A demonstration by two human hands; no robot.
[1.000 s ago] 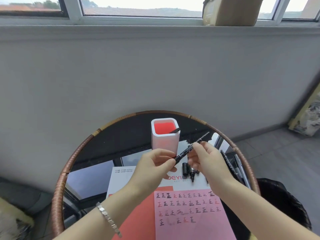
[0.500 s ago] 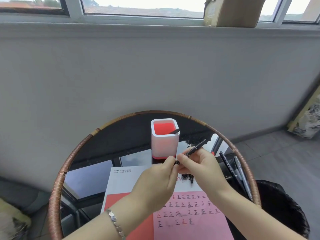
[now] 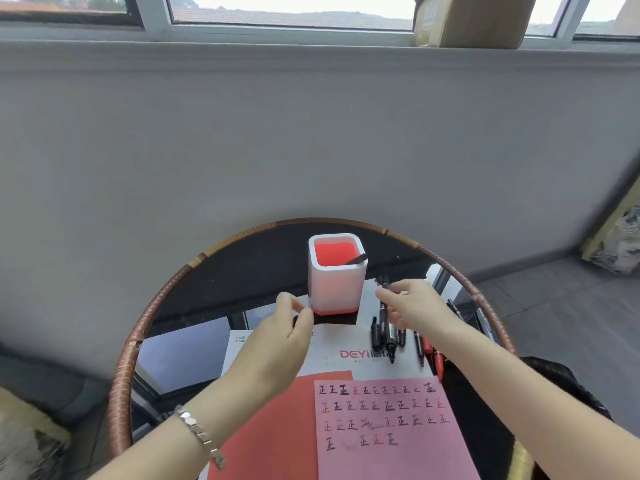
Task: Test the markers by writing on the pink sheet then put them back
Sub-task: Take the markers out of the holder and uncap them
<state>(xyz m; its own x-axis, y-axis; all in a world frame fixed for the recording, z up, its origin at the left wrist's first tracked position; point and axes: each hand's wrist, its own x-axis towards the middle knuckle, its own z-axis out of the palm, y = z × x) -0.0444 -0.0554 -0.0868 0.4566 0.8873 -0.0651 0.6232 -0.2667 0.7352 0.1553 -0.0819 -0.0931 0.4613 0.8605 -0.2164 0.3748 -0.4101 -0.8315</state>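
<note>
While the right hand (image 3: 412, 306) clamps its grip on a black marker (image 3: 383, 283) beside the white holder (image 3: 337, 289), the left hand (image 3: 277, 334) pinches a dark cap (image 3: 295, 320).

table (image 3: 119, 403): round, glass-topped, rattan-rimmed | wall (image 3: 311, 133): grey, behind table | windows (image 3: 294, 8): daylit, above | floor (image 3: 571, 306): grey tiles, right of table

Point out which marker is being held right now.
The black marker pinched in the right hand, its end sticking up above the fingers, right of the white holder. A second marker leans inside the holder; loose markers lie on the table.
</note>
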